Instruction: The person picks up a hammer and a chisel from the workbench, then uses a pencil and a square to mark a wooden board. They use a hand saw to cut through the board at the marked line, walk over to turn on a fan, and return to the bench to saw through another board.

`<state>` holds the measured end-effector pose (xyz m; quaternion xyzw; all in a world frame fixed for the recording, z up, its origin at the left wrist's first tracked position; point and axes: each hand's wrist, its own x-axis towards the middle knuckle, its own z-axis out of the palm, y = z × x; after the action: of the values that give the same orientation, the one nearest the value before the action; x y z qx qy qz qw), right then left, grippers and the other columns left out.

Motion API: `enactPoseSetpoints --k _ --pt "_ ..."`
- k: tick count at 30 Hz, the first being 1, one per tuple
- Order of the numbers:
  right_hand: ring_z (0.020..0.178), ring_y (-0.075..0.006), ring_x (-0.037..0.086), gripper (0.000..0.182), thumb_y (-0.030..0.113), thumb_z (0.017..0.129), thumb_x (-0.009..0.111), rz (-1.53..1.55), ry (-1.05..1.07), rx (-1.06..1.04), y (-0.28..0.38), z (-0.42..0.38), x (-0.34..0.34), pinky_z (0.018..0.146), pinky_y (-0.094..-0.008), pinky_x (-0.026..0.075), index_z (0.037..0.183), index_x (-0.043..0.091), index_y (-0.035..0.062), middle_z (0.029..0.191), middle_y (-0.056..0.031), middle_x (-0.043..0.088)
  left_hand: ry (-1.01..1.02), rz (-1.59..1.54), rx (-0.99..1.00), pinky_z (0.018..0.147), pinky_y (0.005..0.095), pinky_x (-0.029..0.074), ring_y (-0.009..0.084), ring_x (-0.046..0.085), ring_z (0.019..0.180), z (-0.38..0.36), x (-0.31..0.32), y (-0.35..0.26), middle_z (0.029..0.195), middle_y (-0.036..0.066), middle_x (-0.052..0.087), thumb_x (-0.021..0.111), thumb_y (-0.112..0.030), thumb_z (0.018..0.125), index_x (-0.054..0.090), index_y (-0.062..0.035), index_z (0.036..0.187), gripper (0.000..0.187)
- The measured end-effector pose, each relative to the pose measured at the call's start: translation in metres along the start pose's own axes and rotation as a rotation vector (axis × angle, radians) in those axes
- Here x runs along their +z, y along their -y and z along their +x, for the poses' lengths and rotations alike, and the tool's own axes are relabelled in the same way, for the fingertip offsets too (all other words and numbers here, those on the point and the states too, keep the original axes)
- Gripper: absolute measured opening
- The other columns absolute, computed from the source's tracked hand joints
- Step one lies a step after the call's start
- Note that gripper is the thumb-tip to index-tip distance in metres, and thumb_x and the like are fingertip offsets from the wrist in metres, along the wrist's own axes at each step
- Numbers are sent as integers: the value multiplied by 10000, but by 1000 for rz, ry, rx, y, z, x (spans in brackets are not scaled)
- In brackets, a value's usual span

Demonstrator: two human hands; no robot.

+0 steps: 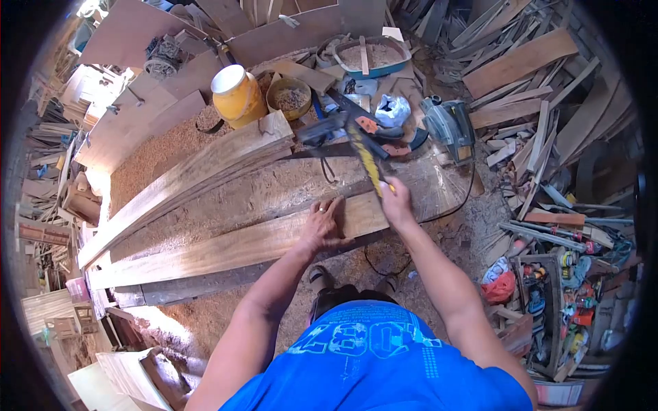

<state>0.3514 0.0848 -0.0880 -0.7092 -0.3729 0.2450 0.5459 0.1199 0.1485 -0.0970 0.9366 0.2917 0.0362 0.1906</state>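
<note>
My right hand (pixel 396 202) is wrapped round the yellow-and-black handle of a hammer (pixel 368 161). The hammer's dark head is raised to the left and smeared by motion. A long pale wooden board (pixel 226 245) lies along the near side of the workbench. My left hand (pixel 323 225) rests on this board near its right part, fingers apart and lying over the wood. Beyond the hammer lie handsaws with orange-and-black grips (pixel 396 148). A second stack of long boards (pixel 199 168) runs along the far side of the bench (pixel 274 183).
A yellow bucket (pixel 240 103), a bowl of shavings (pixel 290 99) and a blue basin (pixel 384 68) stand at the back. A corded power planer (pixel 449 127) sits at the bench's right end. Scrap wood (pixel 524 68) piles up on the right, beside a tool-filled crate (pixel 541 301).
</note>
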Motion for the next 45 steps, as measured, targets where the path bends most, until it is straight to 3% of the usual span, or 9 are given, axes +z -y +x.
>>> enactPoseSetpoints --k 5,8,18,20,28,34,36,41,45 --pt "871 -297 709 288 230 918 643 -75 81 -112 52 98 76 802 -402 536 1021 714 -29 874 -188 724 5 12 31 1199 481 232 329 329 1450 1 3 4 1551 152 403 785 -712 618 443 33 1485 1193" --pt "1077 -372 685 371 278 965 598 -393 104 -157 79 147 104 916 -485 529 1227 644 20 1165 -237 700 -24 -39 21 1217 483 223 335 360 1423 2 4 3 1531 151 419 780 -731 628 387 41 1504 1233" --pt "1086 -402 678 276 124 918 632 -821 352 -160 45 151 93 890 -501 552 1190 624 79 1176 -193 688 71 10 -36 1236 479 193 338 339 1454 8 -2 -3 1529 139 427 790 -719 609 380 12 1523 1240" --pt "1103 -411 662 315 100 929 593 -727 112 -510 29 151 94 922 -505 538 1242 619 70 1146 -191 690 92 -7 -51 1239 478 191 336 336 1456 7 -6 -4 1538 133 416 788 -725 604 372 9 1531 1254" --pt "1134 -360 600 309 121 897 537 -974 -246 -628 64 198 -103 810 -486 504 1205 536 88 1194 -202 605 144 82 -76 1238 477 185 339 321 1460 10 8 1 1568 121 367 774 -761 553 339 17 1553 1340" --pt "1137 -431 608 372 264 866 679 -825 -424 -198 19 242 -201 924 -527 499 1157 580 55 1196 -203 643 91 91 -67 1222 486 206 361 344 1421 12 9 -2 1500 152 424 811 -683 511 322 11 1542 1336" --pt "1076 -464 636 406 297 839 734 -640 -84 84 9 254 -213 961 -544 489 1095 603 12 1075 -249 680 93 66 -78 1225 490 204 365 341 1424 13 12 0 1493 164 427 821 -678 497 306 -3 1551 1353" --pt "555 -125 589 316 255 770 830 13 182 276 6 275 -223 501 -282 474 920 668 29 755 -59 643 78 54 -86 1221 504 214 379 344 1419 11 10 -2 1474 192 438 843 -650 494 302 -19 1557 1350" --pt "454 -142 526 232 173 764 800 88 311 264 6 281 -228 437 -308 400 658 620 71 575 -40 570 144 49 -122 1233 485 186 346 329 1437 11 4 -6 1520 157 425 786 -731 548 285 6 1563 1351"
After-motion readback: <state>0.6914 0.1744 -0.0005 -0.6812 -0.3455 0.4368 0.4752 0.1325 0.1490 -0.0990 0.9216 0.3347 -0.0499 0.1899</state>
